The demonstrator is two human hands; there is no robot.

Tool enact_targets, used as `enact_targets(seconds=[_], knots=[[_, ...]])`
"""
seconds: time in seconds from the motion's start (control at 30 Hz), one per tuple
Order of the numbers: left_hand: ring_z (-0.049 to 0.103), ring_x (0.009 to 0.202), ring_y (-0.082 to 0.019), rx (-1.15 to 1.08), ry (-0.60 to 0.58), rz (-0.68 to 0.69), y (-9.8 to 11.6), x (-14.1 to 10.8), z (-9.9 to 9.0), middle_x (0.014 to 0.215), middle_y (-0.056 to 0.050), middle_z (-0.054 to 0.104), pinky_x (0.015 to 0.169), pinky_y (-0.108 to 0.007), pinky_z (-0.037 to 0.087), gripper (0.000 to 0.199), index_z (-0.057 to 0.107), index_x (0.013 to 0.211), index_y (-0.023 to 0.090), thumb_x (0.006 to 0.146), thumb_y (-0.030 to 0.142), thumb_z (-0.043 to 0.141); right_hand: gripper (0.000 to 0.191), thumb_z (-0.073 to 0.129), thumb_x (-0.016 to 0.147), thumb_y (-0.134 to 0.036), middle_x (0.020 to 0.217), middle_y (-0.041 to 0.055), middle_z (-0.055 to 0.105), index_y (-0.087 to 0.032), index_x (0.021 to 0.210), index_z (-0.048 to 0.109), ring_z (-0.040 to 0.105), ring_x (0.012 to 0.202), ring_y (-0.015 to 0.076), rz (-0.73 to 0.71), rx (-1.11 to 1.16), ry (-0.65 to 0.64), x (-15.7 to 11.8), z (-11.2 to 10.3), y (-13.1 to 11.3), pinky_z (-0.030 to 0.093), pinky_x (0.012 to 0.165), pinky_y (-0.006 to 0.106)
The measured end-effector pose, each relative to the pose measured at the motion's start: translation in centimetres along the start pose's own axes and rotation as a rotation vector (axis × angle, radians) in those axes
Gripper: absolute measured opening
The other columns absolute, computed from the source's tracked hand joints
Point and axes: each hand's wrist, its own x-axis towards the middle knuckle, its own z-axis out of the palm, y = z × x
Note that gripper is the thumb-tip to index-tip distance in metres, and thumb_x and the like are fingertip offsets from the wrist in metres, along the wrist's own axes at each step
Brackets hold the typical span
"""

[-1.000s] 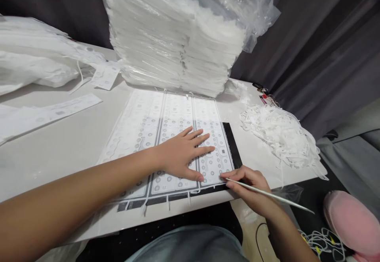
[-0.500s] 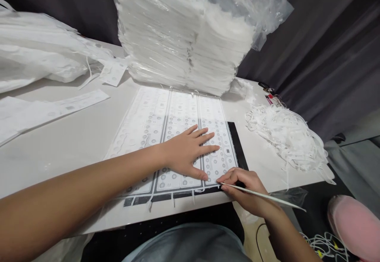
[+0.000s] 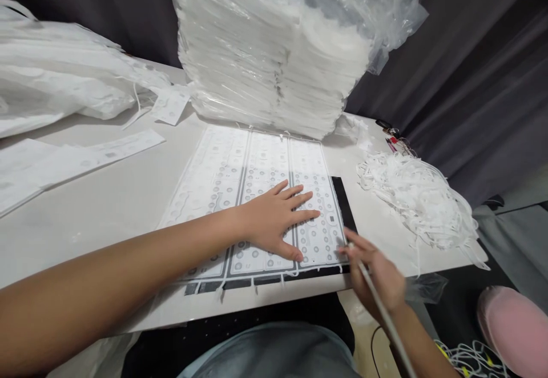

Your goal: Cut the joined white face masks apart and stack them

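My left hand [image 3: 276, 224] lies flat with fingers spread on a thin white sheet [image 3: 265, 164] printed with grey rings, small squares and dark dividing lines. My right hand [image 3: 377, 275], slightly blurred, is at the sheet's near right corner. Its fingers are closed around a long thin pale stick [image 3: 381, 304], which slants back over the palm toward the wrist. Narrow white tabs [image 3: 253, 286] hang from the sheet's near edge. Under the sheet, a black board [image 3: 346, 206] shows along the right and near sides.
A tall plastic-wrapped stack of white sheets [image 3: 274, 64] stands behind the work. On the right lies a tangled heap of thin white strips [image 3: 417, 201]. More white sheets [image 3: 77, 161] lie at left. A pink rounded object [image 3: 514, 321] sits low at right, near white cables [image 3: 466, 358].
My right hand has moved right and slightly up from the sheet's lower edge, and the stick has swung to a steeper slant. My left hand stays flat on the sheet. The view has shifted slightly.
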Motion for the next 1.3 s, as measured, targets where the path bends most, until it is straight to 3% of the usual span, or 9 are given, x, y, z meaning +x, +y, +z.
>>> enact_targets(seconds=[0.07, 0.13, 0.33, 0.53, 0.9, 1.0, 1.17, 1.23, 1.3], knots=[[0.013, 0.142, -0.039, -0.02, -0.002, 0.003, -0.1, 0.0, -0.2, 0.155, -0.014, 0.017, 0.112, -0.06, 0.006, 0.092, 0.031, 0.147, 0.026, 0.074, 0.08, 0.047, 0.007, 0.056, 0.088, -0.017, 0.099, 0.0097, 0.074, -0.023, 0.089, 0.054, 0.07, 0.094, 0.0238, 0.132, 0.078, 0.149, 0.1, -0.4, -0.2, 0.057, 0.071, 0.033], [0.012, 0.142, -0.039, -0.06, -0.021, 0.019, -0.4, -0.1, -0.6, 0.156, -0.014, 0.015, 0.113, -0.059, 0.007, 0.091, 0.031, 0.147, 0.025, 0.075, 0.078, 0.048, 0.008, 0.059, 0.088, -0.02, 0.095, 0.009, 0.075, -0.023, 0.083, 0.053, 0.069, 0.099, 0.0245, 0.239, 0.25, 0.155, 0.7, -0.4, -1.1, 0.057, 0.075, 0.034], [-0.004, 0.142, -0.039, -0.088, -0.176, -0.09, -1.7, -1.1, -2.6, 0.157, -0.009, 0.0, 0.11, -0.062, -0.006, 0.108, 0.024, 0.149, 0.029, 0.06, 0.077, 0.063, 0.01, 0.063, 0.083, -0.021, 0.092, 0.004, 0.074, -0.021, 0.075, 0.058, 0.07, 0.083, 0.0174, 0.157, 0.425, -0.469, 3.8, 1.8, -4.2, 0.053, 0.072, 0.028], [0.0, 0.141, -0.042, -0.127, -0.208, -0.135, -1.6, -1.4, -2.7, 0.157, -0.007, 0.004, 0.108, -0.065, -0.006, 0.111, 0.024, 0.149, 0.03, 0.055, 0.066, 0.072, 0.012, 0.061, 0.082, -0.018, 0.087, 0.0021, 0.073, -0.021, 0.072, 0.055, 0.069, 0.081, 0.0159, 0.107, 0.401, -0.561, 4.4, 2.8, -4.6, 0.05, 0.07, 0.026], [-0.001, 0.142, -0.039, -0.138, -0.212, -0.147, -1.5, -1.3, -2.5, 0.157, -0.007, 0.003, 0.108, -0.064, -0.007, 0.114, 0.025, 0.148, 0.031, 0.052, 0.066, 0.074, 0.017, 0.06, 0.084, -0.019, 0.086, 0.0012, 0.072, -0.022, 0.069, 0.052, 0.068, 0.08, 0.0159, 0.088, 0.345, -0.583, 4.5, 2.7, -4.9, 0.049, 0.069, 0.026], [0.0, 0.141, -0.041, -0.144, -0.203, -0.143, -1.6, -1.3, -2.5, 0.157, -0.007, 0.008, 0.108, -0.064, -0.007, 0.115, 0.03, 0.147, 0.031, 0.048, 0.065, 0.077, 0.016, 0.058, 0.086, -0.018, 0.088, 0.0038, 0.071, -0.022, 0.071, 0.052, 0.067, 0.085, 0.0172, -0.046, 0.271, -0.553, 4.4, 2.9, -5.3, 0.051, 0.073, 0.028], [-0.004, 0.142, -0.039, -0.127, -0.259, -0.154, -1.5, -1.2, -2.6, 0.157, -0.005, 0.0, 0.108, -0.063, -0.009, 0.12, 0.024, 0.149, 0.032, 0.046, 0.066, 0.077, 0.013, 0.05, 0.089, -0.014, 0.097, 0.0102, 0.073, -0.021, 0.081, 0.057, 0.067, 0.092, 0.0251, -0.443, -0.006, -0.453, 2.5, 3.8, -4.1, 0.052, 0.078, 0.039], [-0.007, 0.141, -0.039, -0.118, -0.278, -0.159, -1.5, -1.2, -2.5, 0.156, -0.004, -0.002, 0.108, -0.063, -0.011, 0.122, 0.02, 0.15, 0.032, 0.048, 0.067, 0.076, 0.014, 0.05, 0.089, -0.012, 0.105, 0.0096, 0.072, -0.022, 0.087, 0.059, 0.069, 0.093, 0.0257, -0.42, -0.042, -0.338, 1.9, 3.7, -3.3, 0.053, 0.078, 0.04], [-0.008, 0.141, -0.039, -0.113, -0.281, -0.162, -1.4, -1.2, -2.5, 0.156, -0.003, -0.002, 0.108, -0.063, -0.01, 0.122, 0.018, 0.15, 0.032, 0.048, 0.067, 0.076, 0.013, 0.052, 0.088, -0.013, 0.11, 0.0102, 0.071, -0.024, 0.091, 0.058, 0.069, 0.096, 0.0257, -0.27, -0.019, -0.122, 1.9, 3.2, -3.0, 0.054, 0.079, 0.04]])
